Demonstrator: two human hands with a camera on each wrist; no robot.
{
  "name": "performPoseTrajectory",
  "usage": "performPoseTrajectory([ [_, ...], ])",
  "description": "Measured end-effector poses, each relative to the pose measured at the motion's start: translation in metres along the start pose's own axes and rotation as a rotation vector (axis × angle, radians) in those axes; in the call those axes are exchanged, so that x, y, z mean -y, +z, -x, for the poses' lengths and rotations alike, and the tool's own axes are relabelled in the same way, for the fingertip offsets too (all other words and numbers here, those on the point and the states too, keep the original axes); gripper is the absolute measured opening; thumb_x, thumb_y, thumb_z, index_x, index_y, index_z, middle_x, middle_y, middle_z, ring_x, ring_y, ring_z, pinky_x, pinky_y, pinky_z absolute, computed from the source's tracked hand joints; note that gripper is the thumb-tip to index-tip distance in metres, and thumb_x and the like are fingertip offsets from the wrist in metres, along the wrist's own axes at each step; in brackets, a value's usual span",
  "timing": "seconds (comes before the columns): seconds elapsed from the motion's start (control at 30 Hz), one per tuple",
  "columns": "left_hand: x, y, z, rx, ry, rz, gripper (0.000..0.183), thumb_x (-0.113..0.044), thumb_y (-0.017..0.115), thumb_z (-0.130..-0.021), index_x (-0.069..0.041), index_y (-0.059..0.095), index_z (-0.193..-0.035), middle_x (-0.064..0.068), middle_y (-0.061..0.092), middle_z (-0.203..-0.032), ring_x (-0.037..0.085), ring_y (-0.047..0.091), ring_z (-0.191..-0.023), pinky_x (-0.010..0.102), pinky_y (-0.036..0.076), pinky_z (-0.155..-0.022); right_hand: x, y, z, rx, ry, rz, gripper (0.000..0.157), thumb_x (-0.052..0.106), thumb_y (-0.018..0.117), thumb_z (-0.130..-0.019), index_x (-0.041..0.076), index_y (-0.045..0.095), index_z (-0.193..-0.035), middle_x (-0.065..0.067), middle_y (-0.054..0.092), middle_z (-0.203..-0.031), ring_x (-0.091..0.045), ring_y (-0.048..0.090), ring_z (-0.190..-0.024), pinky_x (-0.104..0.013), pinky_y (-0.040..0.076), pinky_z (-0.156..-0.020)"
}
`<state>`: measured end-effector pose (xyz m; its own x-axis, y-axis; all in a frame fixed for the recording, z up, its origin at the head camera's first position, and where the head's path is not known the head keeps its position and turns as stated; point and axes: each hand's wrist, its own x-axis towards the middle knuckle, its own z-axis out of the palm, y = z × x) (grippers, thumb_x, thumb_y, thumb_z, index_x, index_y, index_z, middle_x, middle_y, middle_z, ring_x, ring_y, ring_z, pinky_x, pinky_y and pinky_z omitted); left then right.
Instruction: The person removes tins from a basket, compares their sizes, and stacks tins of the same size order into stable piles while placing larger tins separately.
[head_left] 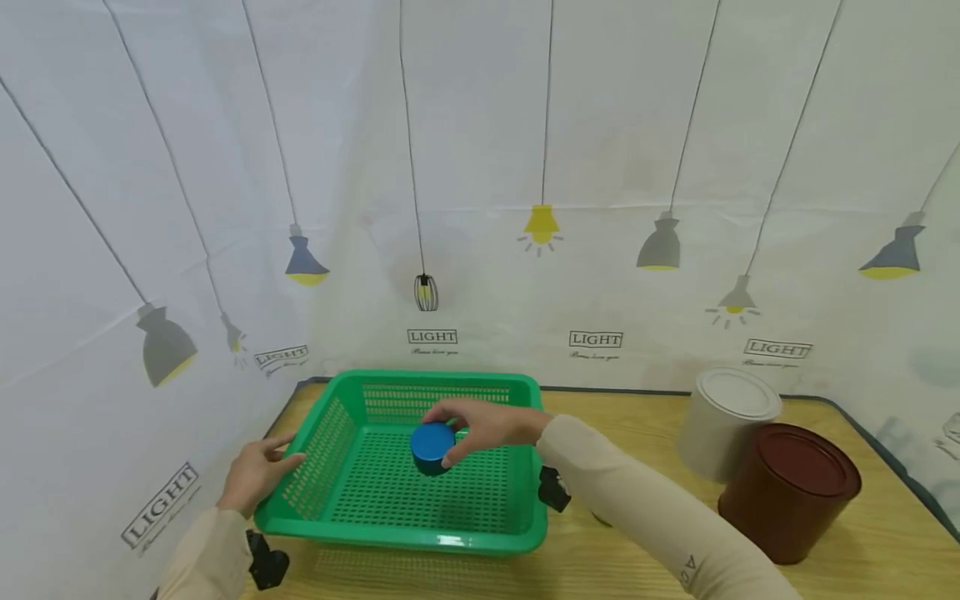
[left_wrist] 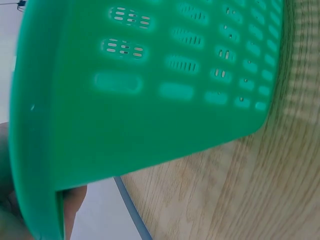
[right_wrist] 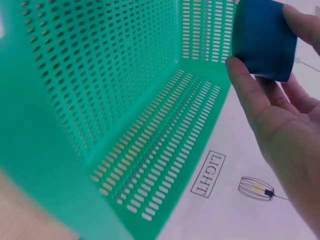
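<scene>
A green plastic basket (head_left: 525,500) with slotted walls sits on the table. Over its inside, my right hand (head_left: 480,423) holds a small round blue container (head_left: 432,442) between thumb and fingers. The right wrist view shows the blue container (right_wrist: 262,37) from the side, with my fingertips (right_wrist: 239,66) around it and the basket wall (right_wrist: 100,75) behind. At the basket's left side, my left hand (head_left: 255,475) grips the rim. In the left wrist view, part of the left hand (left_wrist: 10,210) shows behind the rim (left_wrist: 32,115), the rest hidden.
To the right stand a white lidded can (head_left: 723,425) and, nearer, a dark red lidded can (head_left: 795,492). A wood-grain table (head_left: 622,408) lies under everything. White sheeting printed with lamps (head_left: 480,167) rises behind and at the sides.
</scene>
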<state>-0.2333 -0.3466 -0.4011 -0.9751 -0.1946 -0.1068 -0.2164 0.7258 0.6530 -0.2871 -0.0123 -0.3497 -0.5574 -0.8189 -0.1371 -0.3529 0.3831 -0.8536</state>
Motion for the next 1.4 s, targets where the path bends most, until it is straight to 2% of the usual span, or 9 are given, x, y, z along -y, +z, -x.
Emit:
performPoseTrajectory([
  [0.23, 0.007, -0.006, 0.003, -0.005, -0.012, -0.029, 0.062, -0.031, 0.061, -0.083, 0.003, 0.040, -0.130, 0.034, 0.047, -0.115, 0.040, 0.053, -0.094, 0.043, 0.048, -0.070, 0.000, -0.003, 0.024, 0.004, -0.029, 0.037, 0.051, 0.013, 0.070, -0.077, 0.015, 0.047, -0.122, 0.002, 0.045, -0.119, -0.022, 0.044, -0.113, -0.027, 0.042, -0.085],
  [0.37, 0.004, -0.005, 0.001, 0.003, -0.019, -0.034, 0.063, -0.033, 0.062, -0.082, 0.003, 0.040, -0.129, 0.033, 0.048, -0.114, 0.041, 0.051, -0.096, 0.046, 0.046, -0.074, -0.006, -0.009, 0.045, -0.004, -0.032, 0.032, 0.049, 0.012, 0.068, -0.078, 0.013, 0.046, -0.122, 0.001, 0.044, -0.118, -0.021, 0.044, -0.112, -0.028, 0.041, -0.085],
  [0.5, 0.000, -0.002, 0.000, 0.006, -0.038, -0.036, 0.062, -0.031, 0.063, -0.082, 0.002, 0.040, -0.130, 0.033, 0.048, -0.115, 0.042, 0.049, -0.099, 0.047, 0.044, -0.076, -0.017, -0.014, 0.064, -0.024, -0.017, 0.021, 0.049, 0.013, 0.067, -0.079, 0.012, 0.045, -0.123, -0.001, 0.042, -0.120, -0.023, 0.044, -0.112, -0.028, 0.043, -0.085],
  [0.67, 0.001, -0.003, 0.001, 0.007, -0.011, -0.044, 0.063, -0.033, 0.062, -0.082, 0.002, 0.041, -0.129, 0.034, 0.048, -0.115, 0.042, 0.051, -0.097, 0.045, 0.046, -0.073, -0.027, -0.019, 0.090, -0.045, -0.005, -0.048, 0.050, 0.015, 0.065, -0.081, 0.011, 0.042, -0.126, -0.005, 0.042, -0.123, -0.025, 0.042, -0.112, -0.032, 0.042, -0.088],
  [0.9, 0.000, -0.005, 0.000, 0.011, -0.022, -0.010, 0.063, -0.031, 0.063, -0.082, 0.003, 0.039, -0.130, 0.034, 0.047, -0.114, 0.027, 0.058, -0.079, 0.034, 0.049, -0.060, -0.048, -0.030, 0.118, -0.114, 0.005, -0.082, 0.049, 0.017, 0.063, -0.082, 0.011, 0.042, -0.125, -0.007, 0.042, -0.124, -0.029, 0.043, -0.110, -0.039, 0.041, -0.087],
  [1.13, -0.002, -0.002, 0.001, 0.018, -0.024, 0.009, 0.063, -0.030, 0.063, -0.082, 0.004, 0.039, -0.130, 0.035, 0.046, -0.114, 0.021, 0.059, -0.072, 0.032, 0.049, -0.056, -0.065, -0.038, 0.146, -0.206, 0.058, -0.102, 0.052, 0.017, 0.064, -0.082, 0.006, 0.041, -0.127, -0.012, 0.040, -0.127, -0.035, 0.039, -0.114, -0.050, 0.035, -0.092],
  [1.23, -0.003, -0.001, 0.001, 0.019, -0.025, 0.015, 0.063, -0.029, 0.063, -0.082, 0.003, 0.039, -0.130, 0.035, 0.045, -0.115, 0.022, 0.059, -0.073, 0.032, 0.049, -0.057, -0.071, -0.039, 0.156, -0.233, 0.079, -0.100, 0.054, 0.018, 0.063, -0.082, 0.004, 0.039, -0.128, -0.014, 0.039, -0.128, -0.037, 0.038, -0.115, -0.052, 0.035, -0.091],
  [1.4, -0.004, 0.000, -0.001, 0.020, -0.018, -0.002, 0.063, -0.030, 0.062, -0.082, 0.003, 0.038, -0.131, 0.035, 0.045, -0.115, 0.032, 0.057, -0.083, 0.035, 0.049, -0.062, -0.083, -0.038, 0.169, -0.284, 0.135, -0.092, 0.057, 0.021, 0.064, -0.082, 0.002, 0.038, -0.128, -0.017, 0.038, -0.128, -0.040, 0.038, -0.115, -0.048, 0.041, -0.087],
])
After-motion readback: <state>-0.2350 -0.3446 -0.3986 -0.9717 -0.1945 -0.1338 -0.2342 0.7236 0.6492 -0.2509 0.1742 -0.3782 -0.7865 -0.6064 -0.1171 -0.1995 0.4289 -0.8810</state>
